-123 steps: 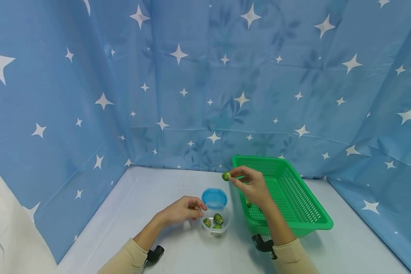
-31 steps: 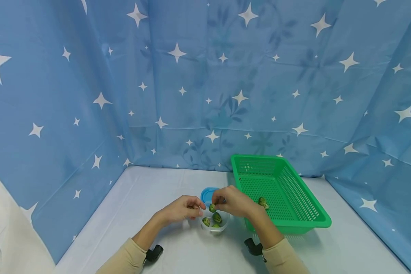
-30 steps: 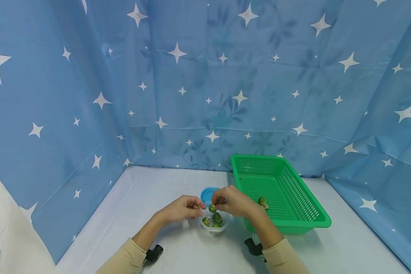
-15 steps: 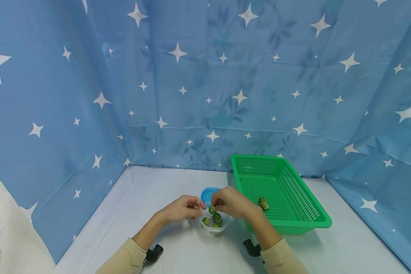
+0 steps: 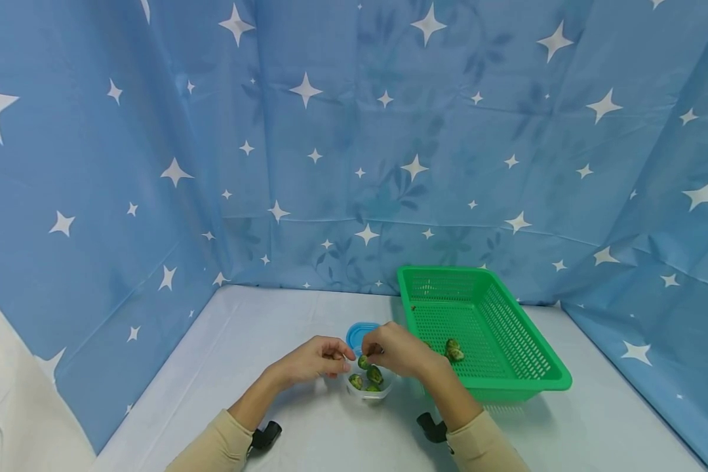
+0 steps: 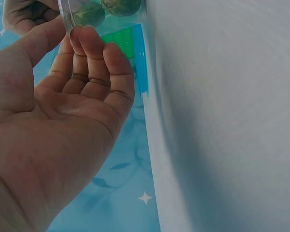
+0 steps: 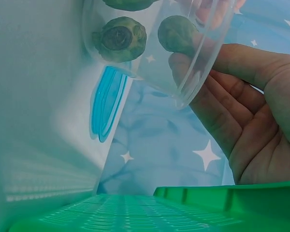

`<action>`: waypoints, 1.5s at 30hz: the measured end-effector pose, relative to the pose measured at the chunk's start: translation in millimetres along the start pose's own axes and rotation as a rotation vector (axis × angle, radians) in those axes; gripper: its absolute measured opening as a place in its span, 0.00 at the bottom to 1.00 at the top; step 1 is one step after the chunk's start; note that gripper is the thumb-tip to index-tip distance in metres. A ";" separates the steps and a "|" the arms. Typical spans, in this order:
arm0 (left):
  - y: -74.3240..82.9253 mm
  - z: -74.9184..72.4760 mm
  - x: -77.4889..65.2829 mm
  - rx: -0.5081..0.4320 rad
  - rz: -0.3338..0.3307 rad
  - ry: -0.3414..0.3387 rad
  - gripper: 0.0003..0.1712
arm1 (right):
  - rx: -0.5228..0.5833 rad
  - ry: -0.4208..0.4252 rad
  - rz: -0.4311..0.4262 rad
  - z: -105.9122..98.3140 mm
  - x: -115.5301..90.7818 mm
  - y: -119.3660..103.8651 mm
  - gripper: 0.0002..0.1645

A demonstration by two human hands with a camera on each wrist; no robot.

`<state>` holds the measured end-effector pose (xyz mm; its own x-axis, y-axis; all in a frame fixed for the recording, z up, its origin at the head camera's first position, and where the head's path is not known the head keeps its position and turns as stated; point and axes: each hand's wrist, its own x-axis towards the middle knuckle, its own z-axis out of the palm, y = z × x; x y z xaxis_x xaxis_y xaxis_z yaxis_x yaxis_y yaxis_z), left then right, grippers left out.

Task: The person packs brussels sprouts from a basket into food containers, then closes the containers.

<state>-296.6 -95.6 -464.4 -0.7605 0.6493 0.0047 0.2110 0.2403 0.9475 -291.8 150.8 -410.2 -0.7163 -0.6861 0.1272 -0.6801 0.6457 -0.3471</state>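
A small clear plastic container (image 5: 370, 396) stands on the table with several Brussels sprouts (image 5: 374, 375) inside. My left hand (image 5: 315, 359) pinches its rim at the left side, thumb and fingertips meeting there in the left wrist view. Between thumb and fingers, my right hand (image 5: 400, 351) holds another Brussels sprout (image 5: 363, 362) just inside the rim. Through the clear wall in the right wrist view, this held sprout (image 7: 176, 34) shows beside a lower sprout (image 7: 120, 39). Right behind the container lies a blue lid (image 5: 360, 333).
To the right stands a green perforated basket (image 5: 525, 385) with a few sprouts (image 5: 453, 350) near its left side. A blue curtain with white stars (image 5: 354, 131) hangs behind the white table (image 5: 271, 321).
Since the oldest frame, my right hand has carried the sprout from the basket's edge left and down to the container. Over the last second it shifts only slightly left. My left hand stays put.
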 end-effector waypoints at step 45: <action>0.0 0.1 0.0 0.000 0.006 0.001 0.15 | -0.004 0.029 -0.025 -2.5 -3.7 -0.4 0.06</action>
<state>-296.4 -95.6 -464.5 -0.7601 0.6497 0.0103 0.2150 0.2364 0.9476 -289.3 153.9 -408.2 -0.7033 -0.6919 0.1631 -0.6985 0.6299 -0.3396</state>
